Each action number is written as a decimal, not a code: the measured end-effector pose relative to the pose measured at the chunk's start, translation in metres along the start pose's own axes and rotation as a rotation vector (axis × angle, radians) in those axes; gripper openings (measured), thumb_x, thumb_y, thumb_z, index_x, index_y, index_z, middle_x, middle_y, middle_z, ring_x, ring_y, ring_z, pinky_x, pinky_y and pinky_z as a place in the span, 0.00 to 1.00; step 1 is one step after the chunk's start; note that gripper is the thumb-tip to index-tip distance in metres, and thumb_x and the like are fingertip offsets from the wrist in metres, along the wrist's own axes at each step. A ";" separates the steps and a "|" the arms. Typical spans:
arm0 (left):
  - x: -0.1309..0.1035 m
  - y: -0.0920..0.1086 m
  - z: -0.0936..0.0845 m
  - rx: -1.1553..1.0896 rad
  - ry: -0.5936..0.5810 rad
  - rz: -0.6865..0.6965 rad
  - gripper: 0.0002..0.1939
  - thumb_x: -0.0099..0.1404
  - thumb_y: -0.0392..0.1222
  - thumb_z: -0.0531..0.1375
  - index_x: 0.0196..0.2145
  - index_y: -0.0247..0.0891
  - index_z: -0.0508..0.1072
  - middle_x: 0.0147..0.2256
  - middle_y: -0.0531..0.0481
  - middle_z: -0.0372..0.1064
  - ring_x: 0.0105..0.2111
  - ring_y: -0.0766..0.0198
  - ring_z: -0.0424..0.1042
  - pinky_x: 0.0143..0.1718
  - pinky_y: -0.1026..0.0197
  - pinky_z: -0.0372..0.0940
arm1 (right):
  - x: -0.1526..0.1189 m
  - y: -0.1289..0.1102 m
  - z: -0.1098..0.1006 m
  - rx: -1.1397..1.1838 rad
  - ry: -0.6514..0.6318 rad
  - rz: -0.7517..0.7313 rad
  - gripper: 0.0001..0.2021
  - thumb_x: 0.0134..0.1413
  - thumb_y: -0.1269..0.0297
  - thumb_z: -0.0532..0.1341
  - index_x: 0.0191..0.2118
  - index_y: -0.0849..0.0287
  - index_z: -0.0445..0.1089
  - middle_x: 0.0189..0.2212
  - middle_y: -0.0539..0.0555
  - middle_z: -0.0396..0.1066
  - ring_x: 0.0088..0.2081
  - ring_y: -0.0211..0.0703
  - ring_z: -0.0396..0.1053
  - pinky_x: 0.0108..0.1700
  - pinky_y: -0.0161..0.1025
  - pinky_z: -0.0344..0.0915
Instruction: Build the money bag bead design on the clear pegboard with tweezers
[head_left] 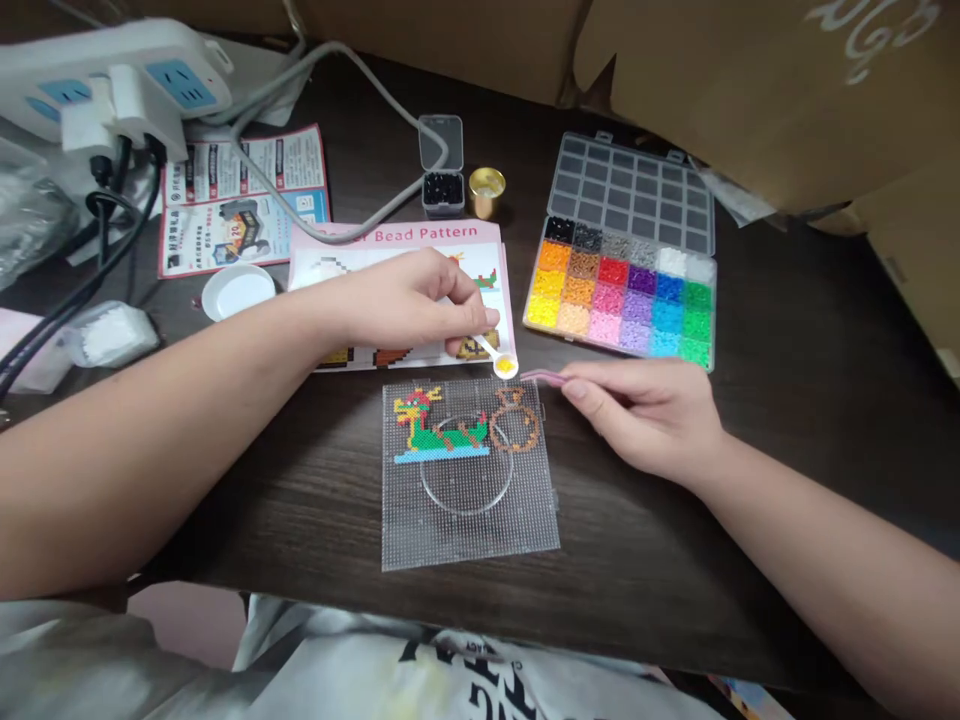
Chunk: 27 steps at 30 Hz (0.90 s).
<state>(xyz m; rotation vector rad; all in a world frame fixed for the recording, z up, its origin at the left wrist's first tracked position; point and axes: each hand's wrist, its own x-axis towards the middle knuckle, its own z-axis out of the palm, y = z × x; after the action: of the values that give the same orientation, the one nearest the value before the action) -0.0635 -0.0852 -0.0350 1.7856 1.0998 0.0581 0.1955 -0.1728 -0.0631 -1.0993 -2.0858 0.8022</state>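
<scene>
My left hand [427,300] is closed on the handle of a small white spoon [506,366], whose bowl holds yellow beads. Pinched in my right hand [637,410] is a thin pink tool [546,377], its tip just right of the spoon bowl. Below both hands lies a clear pegboard [465,530]. On it are a green, red and yellow bead dragon boat [450,437] over a light blue row, and a brown bead outline [515,425] of a round pouch shape. Under my left hand is a pattern sheet [397,237].
An open bead case [712,300] with many colours stands at the right. Behind the sheet are a small box of black beads [443,190] and a gold cup [487,195]. A white lid [238,292], cables and a power strip [187,60] lie left.
</scene>
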 end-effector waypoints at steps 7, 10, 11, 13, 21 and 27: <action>0.002 0.003 -0.001 0.028 -0.013 0.016 0.17 0.63 0.52 0.56 0.27 0.38 0.74 0.19 0.53 0.67 0.15 0.72 0.56 0.15 0.66 0.50 | 0.005 -0.004 0.007 -0.129 0.053 -0.145 0.09 0.56 0.76 0.63 0.42 0.60 0.76 0.27 0.51 0.77 0.24 0.36 0.72 0.25 0.34 0.68; 0.002 0.002 -0.001 0.045 -0.013 0.021 0.18 0.64 0.54 0.55 0.28 0.39 0.76 0.19 0.53 0.66 0.15 0.72 0.56 0.14 0.66 0.50 | 0.005 -0.004 0.007 -0.154 0.055 -0.139 0.09 0.55 0.75 0.64 0.43 0.61 0.77 0.28 0.52 0.79 0.26 0.38 0.75 0.27 0.34 0.70; 0.002 0.001 -0.001 0.049 -0.017 0.016 0.18 0.64 0.54 0.55 0.29 0.39 0.76 0.20 0.53 0.67 0.14 0.72 0.57 0.14 0.66 0.50 | 0.005 -0.004 0.007 -0.168 0.044 -0.140 0.10 0.55 0.75 0.64 0.43 0.61 0.77 0.29 0.52 0.79 0.27 0.39 0.75 0.28 0.34 0.71; 0.003 0.001 -0.001 0.049 -0.024 0.009 0.18 0.64 0.55 0.55 0.32 0.40 0.78 0.21 0.52 0.69 0.14 0.72 0.58 0.14 0.67 0.50 | 0.004 -0.003 0.007 -0.191 0.026 -0.144 0.10 0.56 0.75 0.64 0.43 0.62 0.77 0.31 0.53 0.79 0.30 0.40 0.76 0.30 0.34 0.72; 0.004 -0.001 -0.001 0.031 -0.016 0.027 0.18 0.64 0.54 0.55 0.32 0.40 0.79 0.21 0.52 0.71 0.15 0.71 0.59 0.14 0.67 0.51 | 0.004 -0.001 0.009 -0.207 0.001 -0.138 0.10 0.56 0.74 0.64 0.45 0.59 0.76 0.31 0.52 0.79 0.29 0.40 0.76 0.29 0.35 0.72; 0.005 0.000 0.001 0.033 0.005 0.030 0.18 0.62 0.54 0.56 0.29 0.40 0.78 0.21 0.52 0.72 0.14 0.71 0.59 0.14 0.65 0.50 | 0.005 0.001 0.010 -0.157 -0.025 -0.107 0.11 0.58 0.72 0.63 0.45 0.55 0.76 0.28 0.50 0.77 0.25 0.39 0.73 0.26 0.36 0.69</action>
<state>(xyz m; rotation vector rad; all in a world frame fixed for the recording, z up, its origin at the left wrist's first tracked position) -0.0599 -0.0821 -0.0371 1.8322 1.0832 0.0635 0.1859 -0.1701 -0.0692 -1.0534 -2.2392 0.6118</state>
